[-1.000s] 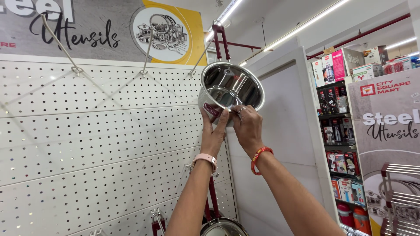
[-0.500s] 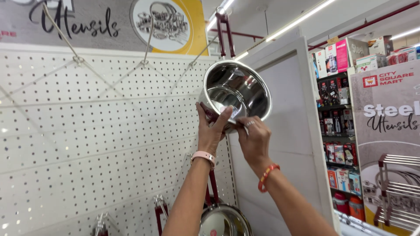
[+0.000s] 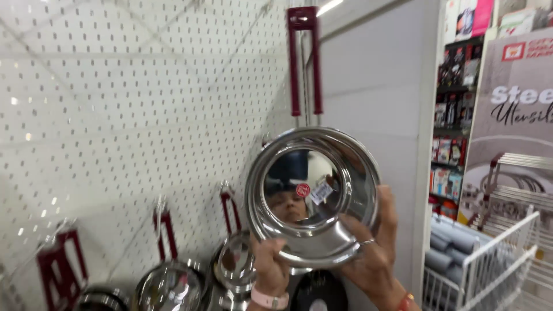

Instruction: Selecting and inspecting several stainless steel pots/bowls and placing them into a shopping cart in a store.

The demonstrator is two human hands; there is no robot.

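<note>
White pegboard [image 3: 115,115] fills the frame's left. At lower centre, the left hand [image 3: 271,265] and right hand [image 3: 374,253] clamp the steel saucepan [image 3: 314,196] by its rim, steadying its maroon handle [image 3: 305,63] upright.

Both arms reach up, left hand [image 3: 269,266] and right hand [image 3: 373,253] raised side by side, fingers curled in a closed grip.

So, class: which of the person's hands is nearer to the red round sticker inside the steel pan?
Left. The left hand grips the steel pan's lower rim just below the red round sticker; the right hand holds the rim further off, at lower right.
</note>
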